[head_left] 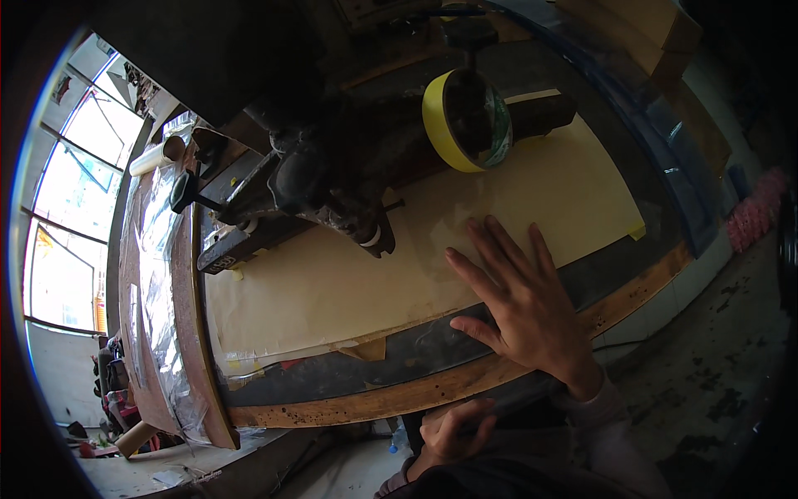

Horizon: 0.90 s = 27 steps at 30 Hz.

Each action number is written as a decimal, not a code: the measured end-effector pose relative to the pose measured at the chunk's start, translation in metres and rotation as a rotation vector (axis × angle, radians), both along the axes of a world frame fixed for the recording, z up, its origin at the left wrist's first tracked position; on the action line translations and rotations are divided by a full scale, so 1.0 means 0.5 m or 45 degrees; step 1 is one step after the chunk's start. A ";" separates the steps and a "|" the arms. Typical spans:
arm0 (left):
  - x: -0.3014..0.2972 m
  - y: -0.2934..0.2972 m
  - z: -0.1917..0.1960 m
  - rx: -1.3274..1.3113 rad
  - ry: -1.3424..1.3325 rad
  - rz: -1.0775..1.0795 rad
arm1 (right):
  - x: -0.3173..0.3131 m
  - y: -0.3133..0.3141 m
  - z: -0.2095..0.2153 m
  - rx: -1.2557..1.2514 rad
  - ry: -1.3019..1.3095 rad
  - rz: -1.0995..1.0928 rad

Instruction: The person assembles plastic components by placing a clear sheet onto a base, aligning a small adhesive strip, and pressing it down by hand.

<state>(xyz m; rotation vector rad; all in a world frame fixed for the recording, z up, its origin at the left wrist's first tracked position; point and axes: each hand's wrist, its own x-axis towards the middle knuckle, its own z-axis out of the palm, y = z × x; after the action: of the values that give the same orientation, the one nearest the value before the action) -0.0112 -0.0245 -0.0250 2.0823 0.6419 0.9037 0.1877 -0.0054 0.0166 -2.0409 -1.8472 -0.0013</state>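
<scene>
My right hand [519, 303] is open, palm down with its fingers spread, over the near edge of a large tan paper sheet [332, 283]. Its fingertips reach onto the sheet; how firmly they press cannot be told. Closer to my body, below the table's front edge, my left hand [455, 428] is curled closed, and nothing shows in it. Beyond my right hand, a wide roll of yellow tape [447, 125] stands on its edge by a dark bar across the sheet. A dark machine head [307, 179] with a pointed lower end hangs over the sheet's middle.
The dark tabletop [316, 382] has a worn wooden front edge [374, 402]. Crumpled clear plastic [170, 333] covers a board at the left, beside a cardboard tube [158, 156]. A cardboard box [640, 33] stands at the far right, with pink wrapping [756, 212] nearby.
</scene>
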 end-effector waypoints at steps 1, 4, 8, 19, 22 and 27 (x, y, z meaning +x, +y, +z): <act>0.000 0.000 -0.001 -0.029 -0.010 -0.002 | 0.000 0.000 0.000 -0.015 0.016 -0.007; 0.002 0.005 0.000 0.014 -0.015 -0.026 | 0.002 -0.001 0.002 -0.014 0.017 -0.010; 0.004 0.009 -0.007 0.044 -0.052 -0.013 | -0.001 0.002 -0.001 -0.027 0.026 -0.001; 0.022 0.003 -0.031 0.186 -0.176 0.174 | 0.003 0.001 0.005 -0.044 0.029 -0.010; 0.019 0.009 -0.029 0.209 -0.156 0.135 | 0.003 0.002 0.004 -0.048 0.034 -0.008; 0.013 -0.001 -0.030 0.170 -0.143 0.142 | 0.001 0.001 0.003 -0.029 0.035 -0.009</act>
<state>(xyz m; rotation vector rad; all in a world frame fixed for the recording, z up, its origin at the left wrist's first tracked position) -0.0047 -0.0248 -0.0399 2.1119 0.6587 1.1458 0.1881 -0.0051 0.0180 -2.0526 -1.8315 0.0453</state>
